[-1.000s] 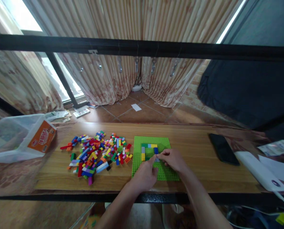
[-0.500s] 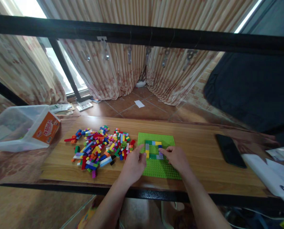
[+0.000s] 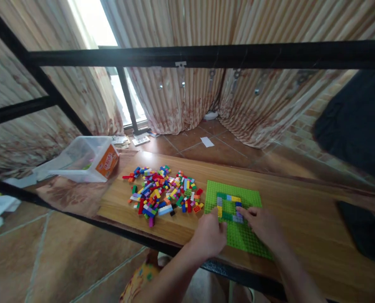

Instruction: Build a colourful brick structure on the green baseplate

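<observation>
A green studded baseplate (image 3: 247, 244) lies on the wooden board, carrying a rectangular outline of toy bricks in green, blue, yellow, grey and purple. On its left side, my left hand (image 3: 211, 233) has its index finger at a yellow brick (image 3: 220, 211), with the thumb held apart from it. Across the outline, my right hand (image 3: 265, 225) has thumb and forefinger closed at a purple brick (image 3: 239, 214) in the right side, below a dark blue brick (image 3: 238, 204). The fingers partly cover that purple brick.
Left of the baseplate spreads a pile of loose, mixed-colour bricks (image 3: 162, 191). A clear plastic bin (image 3: 80, 158) with an orange label stands beyond the board's left end. Toward the right lies a black phone (image 3: 362, 229). A black metal rail (image 3: 206, 57) crosses behind the board.
The view has turned left, so everything appears further right. My left hand has shifted slightly nearer me, uncovering an orange-red brick by the pile. My right hand stays at the purple brick.
</observation>
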Action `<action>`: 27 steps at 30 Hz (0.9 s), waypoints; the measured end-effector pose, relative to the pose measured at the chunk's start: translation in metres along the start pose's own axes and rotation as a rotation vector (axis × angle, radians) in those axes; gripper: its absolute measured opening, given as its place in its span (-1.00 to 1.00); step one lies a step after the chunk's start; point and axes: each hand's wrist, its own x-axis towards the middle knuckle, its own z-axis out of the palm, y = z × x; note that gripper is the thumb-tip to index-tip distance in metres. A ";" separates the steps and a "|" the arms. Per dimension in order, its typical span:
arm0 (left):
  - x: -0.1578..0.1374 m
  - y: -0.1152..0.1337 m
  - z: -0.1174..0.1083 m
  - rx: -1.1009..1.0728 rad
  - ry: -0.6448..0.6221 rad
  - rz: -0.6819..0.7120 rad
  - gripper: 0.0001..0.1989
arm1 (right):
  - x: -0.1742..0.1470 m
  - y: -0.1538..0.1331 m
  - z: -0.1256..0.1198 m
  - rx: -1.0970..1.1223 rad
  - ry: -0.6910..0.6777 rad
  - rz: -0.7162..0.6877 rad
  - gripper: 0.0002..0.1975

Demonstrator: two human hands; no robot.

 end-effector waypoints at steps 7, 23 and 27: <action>0.005 0.002 0.005 0.085 -0.015 -0.019 -0.70 | 0.009 0.021 -0.005 0.018 -0.087 0.045 -0.48; 0.003 0.013 -0.019 -0.391 0.683 0.359 -0.72 | -0.025 -0.042 0.005 0.166 0.197 0.001 -0.55; -0.004 0.025 -0.026 -0.457 0.809 0.512 -0.76 | -0.044 -0.087 0.045 0.164 0.079 -0.329 -0.56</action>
